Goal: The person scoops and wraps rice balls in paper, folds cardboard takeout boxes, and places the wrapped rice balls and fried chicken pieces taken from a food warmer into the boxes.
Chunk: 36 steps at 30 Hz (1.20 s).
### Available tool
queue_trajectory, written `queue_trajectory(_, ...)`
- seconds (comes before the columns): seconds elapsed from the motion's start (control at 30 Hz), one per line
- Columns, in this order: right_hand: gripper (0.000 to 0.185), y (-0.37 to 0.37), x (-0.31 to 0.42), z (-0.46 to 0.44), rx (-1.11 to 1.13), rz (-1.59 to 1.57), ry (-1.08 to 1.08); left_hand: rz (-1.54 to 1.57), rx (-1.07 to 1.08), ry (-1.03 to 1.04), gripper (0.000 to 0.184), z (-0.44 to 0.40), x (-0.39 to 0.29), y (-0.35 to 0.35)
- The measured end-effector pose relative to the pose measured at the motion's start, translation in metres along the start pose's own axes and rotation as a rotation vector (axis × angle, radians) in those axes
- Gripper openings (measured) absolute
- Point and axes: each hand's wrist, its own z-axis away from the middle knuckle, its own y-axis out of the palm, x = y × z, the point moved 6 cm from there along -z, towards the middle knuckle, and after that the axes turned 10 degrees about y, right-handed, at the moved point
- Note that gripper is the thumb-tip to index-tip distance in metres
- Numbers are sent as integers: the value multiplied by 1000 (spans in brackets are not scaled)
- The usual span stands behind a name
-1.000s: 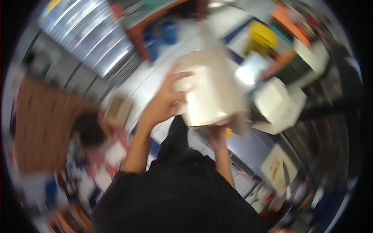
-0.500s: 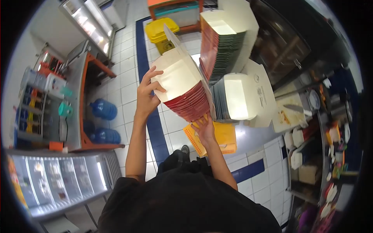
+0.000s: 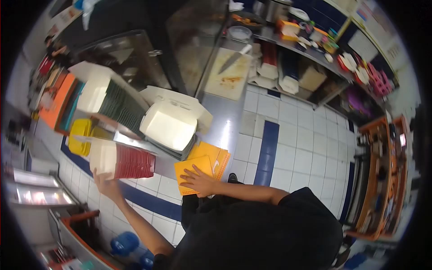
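Note:
A nested stack of red takeout boxes [image 3: 135, 162] with pale insides tips on its side at the left edge of the steel table. My left hand [image 3: 107, 183] grips its pale open end from below. My right hand [image 3: 200, 182] lies with fingers spread on a yellow-orange paper packet [image 3: 186, 168], which overlaps another yellow-orange packet [image 3: 220, 157] at the table's near edge. Just beyond stand a stack of dark green boxes [image 3: 119, 105] and a grey-sided stack of boxes [image 3: 171, 128], both showing white insides.
A knife [image 3: 231, 60] rests on a stained cutting board [image 3: 227, 83] on the steel table [image 3: 220, 117]. Behind is a dark glass-doored cabinet [image 3: 123, 58]. A yellow bin [image 3: 80, 137] stands at left, blue water jugs [image 3: 123, 243] below. Another person [image 3: 56, 49] is far left.
My view has turned right. My right hand has left the red box stack and now lies on the orange packet. My left hand stays on the stack, which is farther left in view.

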Motion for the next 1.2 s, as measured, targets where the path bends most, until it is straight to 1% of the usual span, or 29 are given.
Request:
queue_trajectory(0.03, 78, -2, -1, 5, 2, -29, -47, 22, 8, -10, 15, -7, 7, 7)
queue_trajectory(0.07, 78, -3, -7, 9, -6, -41, -23, 32, 16, -23, 18, -10, 16, 9)
queue_trajectory(0.1, 73, 0, -15, 12, 0, -14, -10, 41, 29, -7, 18, -12, 23, 14)
queue_trajectory(0.13, 67, 0, -20, 13, 9, 9, -7, 47, 50, 57, 18, -20, 28, 20)
queue_trajectory(0.2, 57, -35, -32, 28, -2, -52, 201, 74, 56, 136, 19, -33, 41, 29)
queue_trajectory(0.23, 57, -36, -38, 35, -32, 32, 255, 72, 52, 135, 20, -42, 32, 30)
queue_trajectory(0.27, 57, -34, -42, 37, -63, 118, 300, 49, 81, 90, 22, -48, 29, 27)
queue_trajectory(0.3, 57, -34, -39, 35, -47, 118, 257, 59, 101, 41, 26, -51, 26, 26)
queue_trajectory(0.33, 53, -37, -40, 34, -24, 103, 328, 70, 61, 41, 31, -50, 28, 28)
queue_trajectory(0.37, 52, -41, -35, 34, -12, 89, 395, 95, 77, 31, 44, -48, 30, 32)
queue_trajectory(0.4, 50, -44, -31, 33, 0, 76, 462, 178, 10, -53, 50, -43, 34, 37)
queue_trajectory(0.43, 47, -54, -22, 28, -97, 45, 499, 272, -57, -138, 56, -38, 35, 41)
queue_trajectory(0.47, 44, -67, -14, 20, -200, 18, 528, 280, 23, -304, 69, -32, 37, 43)
queue_trajectory(0.5, 44, -80, -2, 6, -205, 20, 553, 477, -16, -360, 80, -18, 51, 53)
queue_trajectory(0.57, 38, -114, 41, -37, -222, -342, 422, 613, -17, -464, 87, 1, 58, 59)
queue_trajectory(0.63, 36, -148, 87, -76, -396, -378, 268, 798, -62, -624, 87, 28, 70, 79)
queue_trajectory(0.67, 36, -159, 105, -97, -380, -381, 253, 786, -43, -579, 85, 42, 78, 88)
queue_trajectory(0.73, 30, -190, 142, -134, -570, -461, 84, 808, -67, -553, 84, 48, 74, 90)
queue_trajectory(0.77, 27, -197, 153, -153, -642, -447, 51, 789, -79, -581, 82, 47, 66, 83)
queue_trajectory(0.8, 30, -208, 163, -174, -639, -483, 21, 821, -108, -593, 81, 51, 73, 88)
queue_trajectory(0.83, 33, -218, 170, -192, -639, -509, -2, 723, -96, -581, 81, 52, 76, 84)
queue_trajectory(0.87, 33, -221, 180, -210, -607, -531, -61, 835, -132, -644, 80, 58, 81, 89)
queue_trajectory(0.93, 31, -232, 191, -234, -759, -228, -46, 923, -132, -739, 78, 54, 79, 88)
queue_trajectory(0.97, 31, -231, 192, -244, -751, -222, -62, 933, -129, -763, 77, 53, 81, 88)
queue_trajectory(1.03, 22, -208, 183, -266, -521, -72, 66, 960, -126, -806, 78, 53, 79, 87)
queue_trajectory(1.07, 19, -196, 175, -274, -482, -71, 99, 975, -124, -826, 79, 53, 78, 88)
queue_trajectory(1.1, 19, -199, 177, -277, -485, -64, 100, 982, -127, -823, 79, 48, 76, 85)
queue_trajectory(1.17, 24, -192, 169, -287, -265, -35, 299, 1069, -147, -895, 80, 43, 74, 83)
queue_trajectory(1.2, 24, -192, 171, -288, -265, -30, 297, 1071, -152, -895, 80, 44, 77, 82)
